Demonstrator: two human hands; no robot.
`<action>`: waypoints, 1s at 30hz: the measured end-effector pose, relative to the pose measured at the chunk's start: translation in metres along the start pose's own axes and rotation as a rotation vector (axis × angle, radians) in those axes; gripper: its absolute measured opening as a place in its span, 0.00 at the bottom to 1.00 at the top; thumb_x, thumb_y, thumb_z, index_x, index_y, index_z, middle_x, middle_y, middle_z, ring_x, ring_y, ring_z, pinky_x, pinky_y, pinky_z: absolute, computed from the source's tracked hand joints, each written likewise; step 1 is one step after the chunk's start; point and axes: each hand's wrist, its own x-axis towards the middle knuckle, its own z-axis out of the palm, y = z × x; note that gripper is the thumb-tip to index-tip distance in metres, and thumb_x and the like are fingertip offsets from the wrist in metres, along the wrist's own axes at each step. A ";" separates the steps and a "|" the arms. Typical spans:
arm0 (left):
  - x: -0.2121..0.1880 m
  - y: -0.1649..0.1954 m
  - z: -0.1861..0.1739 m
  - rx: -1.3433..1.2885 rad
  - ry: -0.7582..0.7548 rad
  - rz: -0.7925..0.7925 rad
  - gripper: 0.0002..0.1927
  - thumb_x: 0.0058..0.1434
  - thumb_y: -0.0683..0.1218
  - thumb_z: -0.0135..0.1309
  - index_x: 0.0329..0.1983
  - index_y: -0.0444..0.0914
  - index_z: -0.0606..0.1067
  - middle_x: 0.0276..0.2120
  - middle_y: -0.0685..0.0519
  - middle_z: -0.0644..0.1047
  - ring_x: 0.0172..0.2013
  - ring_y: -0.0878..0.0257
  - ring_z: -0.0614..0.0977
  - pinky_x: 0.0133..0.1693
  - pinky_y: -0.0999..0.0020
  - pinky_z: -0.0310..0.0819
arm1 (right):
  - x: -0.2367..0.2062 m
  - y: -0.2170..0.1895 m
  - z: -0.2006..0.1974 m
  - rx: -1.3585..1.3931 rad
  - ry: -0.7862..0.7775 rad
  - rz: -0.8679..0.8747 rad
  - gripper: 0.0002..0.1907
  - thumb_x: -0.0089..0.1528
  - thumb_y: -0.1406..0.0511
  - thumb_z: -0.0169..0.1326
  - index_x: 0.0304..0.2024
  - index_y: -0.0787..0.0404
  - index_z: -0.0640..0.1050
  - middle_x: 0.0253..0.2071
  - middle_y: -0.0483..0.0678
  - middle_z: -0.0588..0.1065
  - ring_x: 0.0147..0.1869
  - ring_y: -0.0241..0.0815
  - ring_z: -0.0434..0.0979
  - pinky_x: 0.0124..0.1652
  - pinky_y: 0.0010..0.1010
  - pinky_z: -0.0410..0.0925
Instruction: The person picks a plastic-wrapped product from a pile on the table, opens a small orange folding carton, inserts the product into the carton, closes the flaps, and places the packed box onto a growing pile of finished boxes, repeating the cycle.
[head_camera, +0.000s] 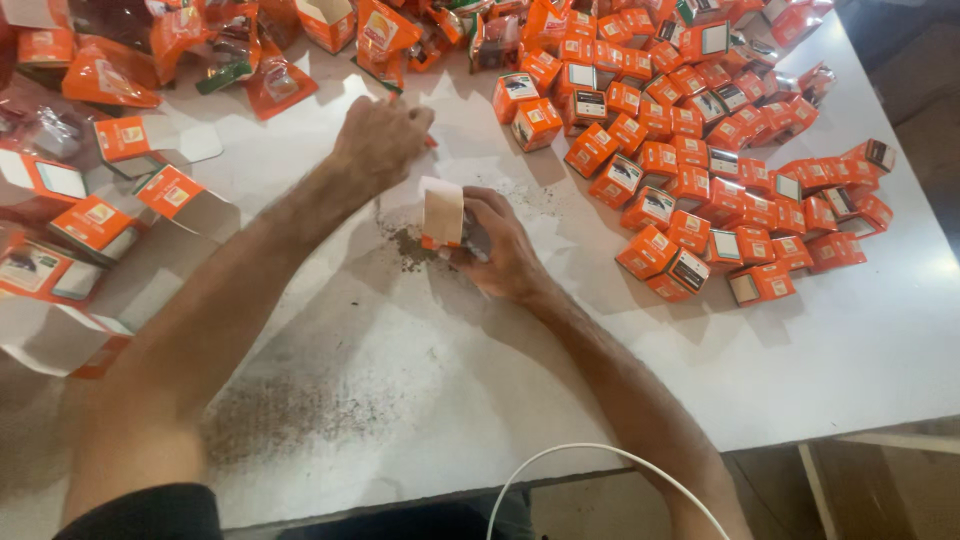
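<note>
My right hand grips a small orange and white carton with its white flap open, held just above the white table. My left hand reaches forward with its fingers curled near an orange plastic pouch at the far edge; whether it holds anything is hidden. Dark crumbs lie on the table just left of the carton.
A big heap of closed small orange boxes covers the right of the table. Flat unfolded cartons lie at the left. Orange pouches crowd the far left. A white cable arcs past the near edge. Dark dust smears the near table.
</note>
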 end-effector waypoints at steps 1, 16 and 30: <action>-0.022 -0.003 0.000 0.087 0.053 0.010 0.18 0.60 0.51 0.60 0.48 0.38 0.74 0.39 0.44 0.80 0.42 0.48 0.83 0.42 0.51 0.76 | 0.001 -0.005 0.000 0.041 0.001 -0.046 0.28 0.53 0.68 0.69 0.54 0.64 0.74 0.54 0.59 0.72 0.56 0.60 0.75 0.55 0.40 0.70; -0.161 0.062 -0.025 -0.360 0.713 0.328 0.25 0.56 0.36 0.64 0.58 0.35 0.74 0.50 0.43 0.79 0.58 0.45 0.78 0.60 0.46 0.72 | -0.008 -0.021 0.019 0.014 -0.093 0.038 0.25 0.51 0.69 0.67 0.50 0.60 0.77 0.43 0.52 0.79 0.50 0.58 0.78 0.49 0.45 0.72; -0.139 0.079 -0.018 -0.568 0.381 -0.212 0.11 0.61 0.45 0.59 0.46 0.39 0.81 0.70 0.25 0.54 0.68 0.30 0.54 0.61 0.32 0.52 | -0.009 -0.032 0.018 0.008 -0.084 0.027 0.33 0.50 0.72 0.65 0.59 0.61 0.73 0.48 0.54 0.77 0.53 0.60 0.77 0.51 0.45 0.72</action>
